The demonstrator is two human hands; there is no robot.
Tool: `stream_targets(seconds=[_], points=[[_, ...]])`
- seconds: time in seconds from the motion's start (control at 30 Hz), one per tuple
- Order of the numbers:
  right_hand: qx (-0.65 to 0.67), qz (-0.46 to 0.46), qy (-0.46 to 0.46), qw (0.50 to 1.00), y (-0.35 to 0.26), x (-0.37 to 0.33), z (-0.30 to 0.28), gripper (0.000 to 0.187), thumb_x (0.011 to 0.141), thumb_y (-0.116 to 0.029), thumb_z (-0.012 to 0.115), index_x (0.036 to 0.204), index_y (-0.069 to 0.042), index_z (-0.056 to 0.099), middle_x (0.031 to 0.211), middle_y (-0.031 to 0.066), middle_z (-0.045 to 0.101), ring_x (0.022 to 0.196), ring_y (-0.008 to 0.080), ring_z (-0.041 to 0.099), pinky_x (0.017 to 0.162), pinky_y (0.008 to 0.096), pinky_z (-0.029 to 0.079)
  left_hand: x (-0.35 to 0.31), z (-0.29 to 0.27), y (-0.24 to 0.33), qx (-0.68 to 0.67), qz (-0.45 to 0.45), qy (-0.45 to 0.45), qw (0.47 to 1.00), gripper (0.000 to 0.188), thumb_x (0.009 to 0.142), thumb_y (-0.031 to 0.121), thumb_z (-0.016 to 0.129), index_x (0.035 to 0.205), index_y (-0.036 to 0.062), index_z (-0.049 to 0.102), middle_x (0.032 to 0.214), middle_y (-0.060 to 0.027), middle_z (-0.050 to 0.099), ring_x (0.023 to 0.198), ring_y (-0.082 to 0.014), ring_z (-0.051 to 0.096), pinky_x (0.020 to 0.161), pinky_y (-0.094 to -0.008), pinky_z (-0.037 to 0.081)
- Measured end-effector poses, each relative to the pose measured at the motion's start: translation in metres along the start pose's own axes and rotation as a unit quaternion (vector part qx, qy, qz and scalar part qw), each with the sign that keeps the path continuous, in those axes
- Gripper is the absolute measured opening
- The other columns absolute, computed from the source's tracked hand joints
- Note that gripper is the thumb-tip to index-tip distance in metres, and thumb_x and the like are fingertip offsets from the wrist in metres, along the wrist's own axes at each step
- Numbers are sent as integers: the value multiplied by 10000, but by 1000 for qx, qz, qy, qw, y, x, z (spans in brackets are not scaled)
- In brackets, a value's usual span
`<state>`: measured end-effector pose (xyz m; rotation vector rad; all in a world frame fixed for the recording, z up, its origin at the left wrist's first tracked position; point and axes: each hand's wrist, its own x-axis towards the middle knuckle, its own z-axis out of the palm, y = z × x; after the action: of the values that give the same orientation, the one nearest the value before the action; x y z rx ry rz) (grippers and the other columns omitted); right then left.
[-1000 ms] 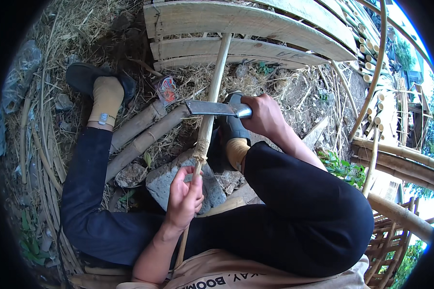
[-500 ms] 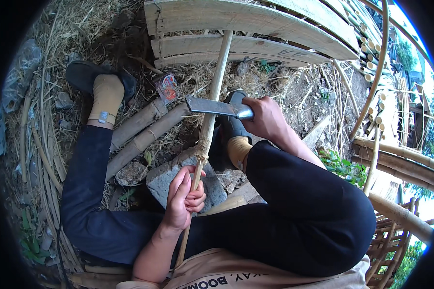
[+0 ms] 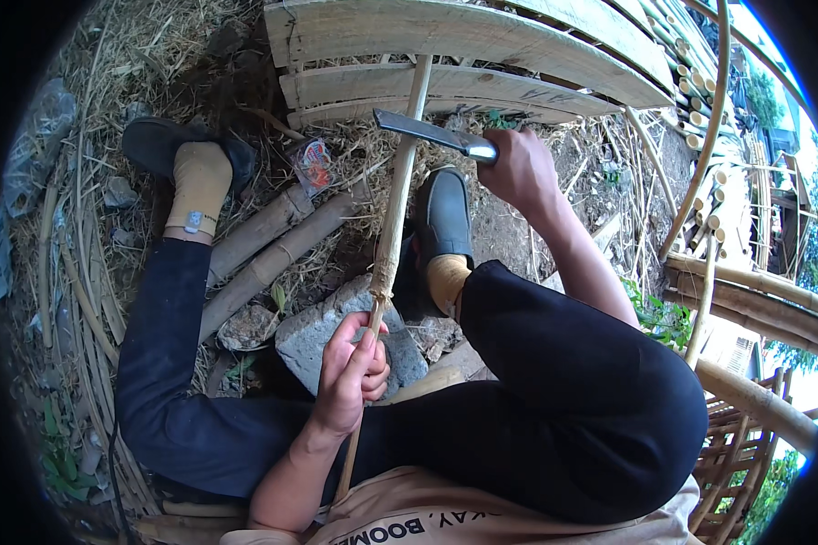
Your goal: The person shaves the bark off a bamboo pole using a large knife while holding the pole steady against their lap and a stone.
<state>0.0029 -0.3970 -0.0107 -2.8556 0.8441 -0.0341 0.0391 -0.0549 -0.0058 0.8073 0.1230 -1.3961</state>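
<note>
A long pale bamboo stick (image 3: pixel 395 213) runs from my lap up to the wooden slats, with a rough node partway along. My left hand (image 3: pixel 347 377) is closed around its lower part, just below that node. In my right hand (image 3: pixel 521 173) is the handle of a machete (image 3: pixel 432 132), its dark, flat blade lying across the upper part of the stick. Whether the edge touches the wood I cannot tell. Most of the handle is hidden in my fingers. Under the stick, near my left hand, sits a grey stone block (image 3: pixel 304 341).
A slatted wooden crate (image 3: pixel 463 32) stands at the far side. Bamboo pieces (image 3: pixel 277 263) and a crumpled red packet (image 3: pixel 314 166) lie on the straw-covered ground. My bent leg (image 3: pixel 582 400) is under the right forearm. Bamboo poles (image 3: pixel 711 218) are stacked at the right.
My right hand has moved the machete up and away along the stick, toward the crate. The left hand keeps its grip, with its thumb shifted slightly.
</note>
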Motion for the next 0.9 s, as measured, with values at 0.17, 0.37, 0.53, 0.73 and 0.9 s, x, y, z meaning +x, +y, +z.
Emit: stream_targets(seconds=[0.17,0.37,0.53,0.73,0.9], points=[[-7,-42,-35,998,6,-11,-9,151,727,-139,650,824,-47,720,686,206,670,675,403,684,678,494,564,0,9,-5,36,-25,24,999,227,1102,303,425,1127,83,476,622,78,293,447,3,229,400,-195,183],[-31,-28,-51,998,8,0,-24,158,743,-132,636,837,-47,729,686,199,678,684,382,698,685,485,568,0,7,-4,44,-34,35,998,212,1106,290,416,1126,89,479,607,85,294,439,4,232,395,-201,185],[-51,-15,-24,998,18,8,-22,150,715,-104,640,826,-48,724,711,225,665,692,420,670,708,498,552,5,10,-5,65,-9,28,997,153,1096,237,422,1142,102,478,615,84,286,454,7,217,403,-189,164],[-42,-25,-80,996,2,-1,-27,168,725,-133,647,841,-53,738,716,225,682,703,405,699,705,500,570,2,4,-1,39,-9,11,999,170,1070,232,482,1152,83,473,622,88,309,469,8,237,411,-189,177],[-25,-16,-46,998,6,5,-22,148,737,-136,646,823,-52,732,716,223,684,688,408,693,696,493,571,1,0,1,-25,-26,-3,999,205,1046,234,525,1164,75,474,642,82,326,477,10,242,415,-179,174]])
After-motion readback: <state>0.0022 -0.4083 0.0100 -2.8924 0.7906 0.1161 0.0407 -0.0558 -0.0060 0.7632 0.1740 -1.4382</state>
